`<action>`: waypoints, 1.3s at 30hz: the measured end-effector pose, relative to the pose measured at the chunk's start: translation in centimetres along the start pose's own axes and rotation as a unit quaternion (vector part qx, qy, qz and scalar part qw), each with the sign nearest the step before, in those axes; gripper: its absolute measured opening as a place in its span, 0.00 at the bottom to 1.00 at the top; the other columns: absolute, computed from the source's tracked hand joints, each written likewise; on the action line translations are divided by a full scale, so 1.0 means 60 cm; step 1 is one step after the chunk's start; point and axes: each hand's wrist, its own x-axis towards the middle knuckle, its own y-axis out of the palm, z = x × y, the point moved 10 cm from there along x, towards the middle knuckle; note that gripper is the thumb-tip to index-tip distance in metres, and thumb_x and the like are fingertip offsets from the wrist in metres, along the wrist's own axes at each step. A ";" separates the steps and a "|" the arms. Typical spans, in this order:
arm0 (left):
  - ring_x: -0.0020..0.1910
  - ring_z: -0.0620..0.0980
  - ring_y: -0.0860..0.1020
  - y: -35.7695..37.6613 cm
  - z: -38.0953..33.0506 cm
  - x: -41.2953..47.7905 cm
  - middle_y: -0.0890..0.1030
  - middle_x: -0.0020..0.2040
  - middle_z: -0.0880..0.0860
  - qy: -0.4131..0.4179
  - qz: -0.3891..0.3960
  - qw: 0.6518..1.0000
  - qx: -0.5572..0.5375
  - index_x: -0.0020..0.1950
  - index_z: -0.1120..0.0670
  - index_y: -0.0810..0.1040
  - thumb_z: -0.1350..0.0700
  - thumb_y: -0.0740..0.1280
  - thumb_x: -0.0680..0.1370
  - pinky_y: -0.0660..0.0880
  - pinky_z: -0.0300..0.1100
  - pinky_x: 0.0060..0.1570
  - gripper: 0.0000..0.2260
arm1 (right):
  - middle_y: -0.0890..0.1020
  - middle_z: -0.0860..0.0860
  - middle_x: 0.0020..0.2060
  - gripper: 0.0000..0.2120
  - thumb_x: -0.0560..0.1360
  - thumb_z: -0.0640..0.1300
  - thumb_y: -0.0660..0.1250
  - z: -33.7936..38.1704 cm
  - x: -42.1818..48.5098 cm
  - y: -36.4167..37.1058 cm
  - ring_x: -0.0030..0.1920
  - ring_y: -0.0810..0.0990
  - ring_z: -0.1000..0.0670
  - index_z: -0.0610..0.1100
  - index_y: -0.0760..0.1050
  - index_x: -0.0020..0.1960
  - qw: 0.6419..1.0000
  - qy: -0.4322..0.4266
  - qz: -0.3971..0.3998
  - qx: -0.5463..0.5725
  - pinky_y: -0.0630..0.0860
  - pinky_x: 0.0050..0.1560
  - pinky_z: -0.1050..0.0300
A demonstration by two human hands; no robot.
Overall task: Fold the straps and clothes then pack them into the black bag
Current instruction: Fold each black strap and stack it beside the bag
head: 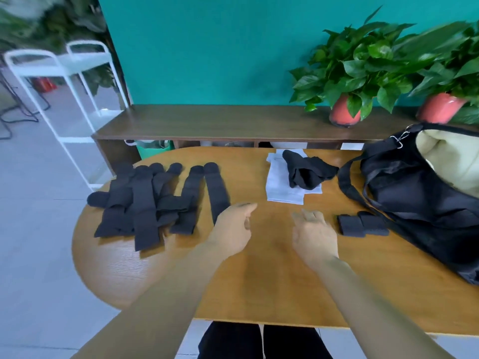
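Observation:
Several long black straps (145,200) lie spread on the left part of the wooden table (259,281). The rightmost strap (216,190) lies just beyond my left hand (233,229), which hovers with loosely curled fingers and holds nothing. My right hand (313,234) hovers over the table's middle, fingers relaxed and empty. Two folded black straps (363,225) sit to its right, beside the open black bag (414,200). A crumpled black garment (307,172) lies on a white cloth (281,187) at the back.
The bag's shoulder strap (347,185) loops onto the table. A cream lining (451,161) shows inside the bag. Two potted plants (344,110) stand on a brown shelf (220,123) behind the table. A white rack (64,73) is at the far left.

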 end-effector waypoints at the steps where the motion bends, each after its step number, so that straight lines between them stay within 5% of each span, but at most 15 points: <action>1: 0.69 0.49 0.69 -0.024 0.021 -0.007 0.69 0.72 0.51 -0.004 -0.017 1.000 0.002 0.73 0.54 0.67 0.69 0.56 0.78 0.66 0.43 0.68 0.25 | 0.76 0.45 0.63 0.21 0.73 0.36 0.64 0.023 0.002 0.005 0.62 0.73 0.42 0.44 0.74 0.66 1.000 -0.012 0.007 -0.003 0.74 0.50 0.52; 6: 0.56 0.56 0.74 -0.113 0.113 -0.024 0.79 0.56 0.54 -0.035 -0.079 0.993 0.076 0.64 0.55 0.75 0.71 0.56 0.72 0.70 0.53 0.60 0.24 | 0.69 0.52 0.69 0.22 0.77 0.38 0.56 0.137 0.020 0.033 0.70 0.64 0.49 0.49 0.67 0.70 0.994 -0.081 0.072 0.014 0.68 0.64 0.56; 8: 0.44 0.55 0.71 -0.119 0.134 -0.020 0.74 0.40 0.51 -0.034 -0.078 0.986 0.141 0.47 0.54 0.73 0.71 0.54 0.69 0.69 0.51 0.52 0.16 | 0.64 0.52 0.73 0.25 0.77 0.38 0.57 0.174 0.026 0.049 0.73 0.59 0.50 0.50 0.62 0.73 0.986 -0.117 0.111 0.033 0.62 0.69 0.54; 10: 0.43 0.52 0.69 -0.110 0.151 -0.013 0.68 0.37 0.50 -0.045 -0.059 0.979 0.191 0.43 0.54 0.67 0.70 0.52 0.67 0.63 0.45 0.48 0.13 | 0.58 0.53 0.76 0.31 0.75 0.39 0.59 0.205 0.026 0.068 0.75 0.53 0.51 0.50 0.56 0.76 0.973 -0.151 0.162 0.059 0.55 0.73 0.52; 13: 0.58 0.48 0.71 -0.084 0.156 -0.003 0.75 0.51 0.44 -0.017 -0.033 0.975 0.221 0.56 0.49 0.72 0.68 0.55 0.71 0.57 0.43 0.57 0.20 | 0.56 0.53 0.77 0.33 0.74 0.39 0.60 0.232 0.033 0.089 0.76 0.50 0.53 0.50 0.54 0.77 0.963 -0.189 0.182 0.065 0.52 0.74 0.52; 15: 0.72 0.45 0.62 -0.070 0.154 0.007 0.69 0.70 0.45 -0.004 -0.013 0.972 0.236 0.71 0.48 0.66 0.64 0.57 0.76 0.49 0.47 0.69 0.24 | 0.57 0.54 0.76 0.31 0.76 0.40 0.59 0.241 0.043 0.101 0.76 0.51 0.53 0.50 0.56 0.77 0.961 -0.202 0.179 0.064 0.52 0.74 0.52; 17: 0.75 0.43 0.55 -0.057 0.156 0.016 0.61 0.76 0.45 -0.007 0.007 0.966 0.259 0.76 0.48 0.60 0.62 0.57 0.79 0.41 0.50 0.72 0.26 | 0.61 0.54 0.75 0.25 0.78 0.41 0.57 0.246 0.053 0.107 0.75 0.54 0.53 0.50 0.61 0.75 0.960 -0.215 0.166 0.061 0.55 0.74 0.52; 23: 0.77 0.43 0.50 -0.025 0.154 0.018 0.56 0.78 0.47 -0.005 0.054 0.960 0.276 0.77 0.49 0.55 0.62 0.56 0.79 0.35 0.50 0.72 0.27 | 0.73 0.52 0.67 0.15 0.81 0.42 0.54 0.228 0.047 0.103 0.68 0.69 0.52 0.47 0.73 0.65 0.962 -0.236 0.138 0.020 0.64 0.67 0.54; 34: 0.76 0.39 0.51 0.073 0.075 -0.067 0.57 0.77 0.42 0.071 0.100 0.976 0.182 0.76 0.45 0.58 0.59 0.57 0.80 0.43 0.46 0.73 0.25 | 0.68 0.51 0.72 0.18 0.80 0.44 0.55 0.123 -0.071 0.065 0.72 0.65 0.52 0.47 0.71 0.68 0.971 -0.200 0.128 0.034 0.63 0.68 0.57; 39: 0.75 0.37 0.51 0.098 0.056 -0.101 0.57 0.76 0.40 0.088 0.102 0.979 0.152 0.75 0.43 0.60 0.54 0.60 0.80 0.42 0.43 0.72 0.24 | 0.74 0.49 0.67 0.17 0.79 0.45 0.58 0.100 -0.118 0.052 0.67 0.71 0.49 0.46 0.73 0.66 0.974 -0.197 0.104 0.032 0.70 0.64 0.54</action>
